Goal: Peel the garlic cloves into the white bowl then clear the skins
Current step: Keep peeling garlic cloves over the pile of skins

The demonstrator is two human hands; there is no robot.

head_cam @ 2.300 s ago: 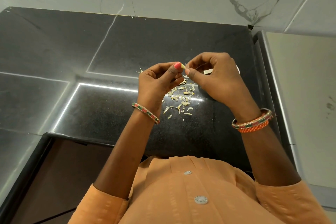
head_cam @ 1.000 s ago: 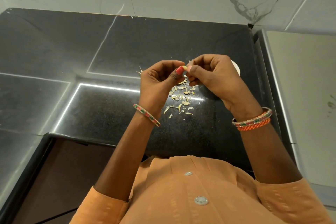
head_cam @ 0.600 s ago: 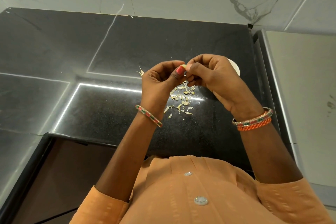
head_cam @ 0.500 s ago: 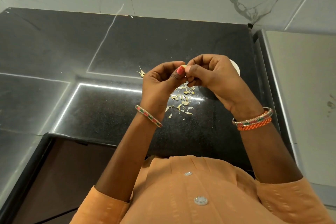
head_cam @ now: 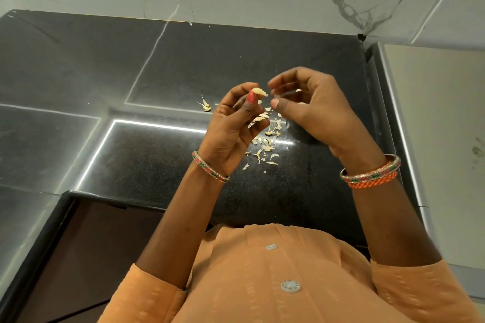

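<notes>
Here a lone skin (head_cam: 205,105) lies on the black counter (head_cam: 147,160), left of the garlic clove (head_cam: 259,91). The left hand (head_cam: 231,126) pinches that clove in a narrow grip. Below the clove, loose skins (head_cam: 266,139) are scattered. Right of the clove, the right hand (head_cam: 312,110) hangs loosely curled, holding nothing, hiding most of the white bowl (head_cam: 301,103).

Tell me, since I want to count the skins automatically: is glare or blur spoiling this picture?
Head view: a bright strip-light reflection runs across the black countertop straight through the garlic skins, washing some out; the right hand is slightly motion-blurred; wide-angle distortion bends the counter edges; the garlic clove in the left hand looks sharp.
</notes>
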